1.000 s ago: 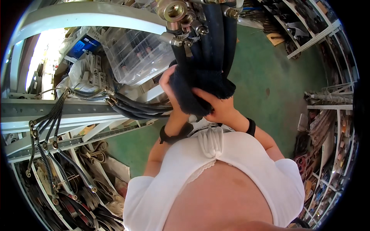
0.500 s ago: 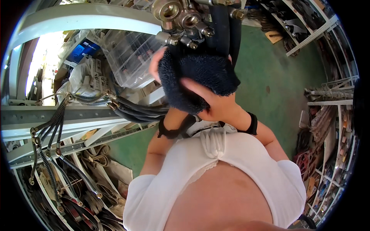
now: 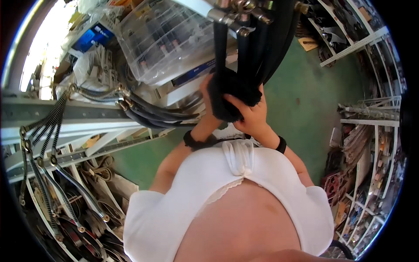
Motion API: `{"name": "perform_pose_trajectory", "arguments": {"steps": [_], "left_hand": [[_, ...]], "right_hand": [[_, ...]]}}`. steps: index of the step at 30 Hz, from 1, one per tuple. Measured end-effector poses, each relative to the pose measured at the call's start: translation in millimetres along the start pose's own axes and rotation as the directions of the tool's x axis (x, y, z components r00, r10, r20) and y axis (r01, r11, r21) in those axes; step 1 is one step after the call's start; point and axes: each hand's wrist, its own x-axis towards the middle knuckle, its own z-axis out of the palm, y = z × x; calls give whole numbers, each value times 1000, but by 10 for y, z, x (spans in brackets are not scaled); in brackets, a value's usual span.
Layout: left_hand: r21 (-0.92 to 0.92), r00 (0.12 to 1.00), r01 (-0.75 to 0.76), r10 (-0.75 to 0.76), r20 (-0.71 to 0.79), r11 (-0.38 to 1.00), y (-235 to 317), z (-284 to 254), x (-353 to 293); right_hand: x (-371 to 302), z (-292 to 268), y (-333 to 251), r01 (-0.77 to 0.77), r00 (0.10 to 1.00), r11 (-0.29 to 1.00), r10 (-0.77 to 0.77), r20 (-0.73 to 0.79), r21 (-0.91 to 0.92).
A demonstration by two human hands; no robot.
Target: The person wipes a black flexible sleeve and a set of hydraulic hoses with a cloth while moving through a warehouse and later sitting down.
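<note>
1. The work in hand is wiping a bundle of black hoses [image 3: 257, 48] that hangs from metal fittings [image 3: 238, 13] at the top of the view. Both hands are raised in front of the chest and meet on a dark, fuzzy cloth [image 3: 229, 98].
2. The left hand [image 3: 208, 98] is mostly hidden behind the cloth. Its grip reads as wrapped around the cloth from the left side, though the fingers themselves cannot be made out.
3. The right hand [image 3: 248, 115] clasps the cloth from below and from the right, fingers curled over the pile, so its grip is closed on the cloth.
4. The cloth sits bunched around the lower stretch of the hoses, touching them, well below the fittings.
5. As a judgement: the wipe is under way rather than finished. The cloth is engaged low on the bundle, while the length of hose between it and the fittings is bare of the cloth. Whether that part is already clean cannot be told; the rubber looks equally dark all along.
6. A clear plastic bin [image 3: 168, 39] stands on the shelving to the left. More black hoses [image 3: 148, 111] with metal ends lie on the steel rack [image 3: 65, 115], and none of these is touched.
</note>
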Motion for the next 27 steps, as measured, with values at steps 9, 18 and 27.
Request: {"name": "perform_pose_trajectory", "arguments": {"steps": [9, 18, 27], "left_hand": [[234, 564, 288, -361, 743, 929, -45, -847, -136], [204, 859, 368, -415, 299, 907, 174, -880, 307], [604, 845, -403, 26, 534, 687, -231, -248, 385]], "right_hand": [[-356, -43, -178, 7, 987, 992, 14, 161, -129], [-138, 285, -468, -97, 914, 990, 49, 404, 98], [-383, 327, -254, -286, 900, 956, 290, 326, -62]]}}
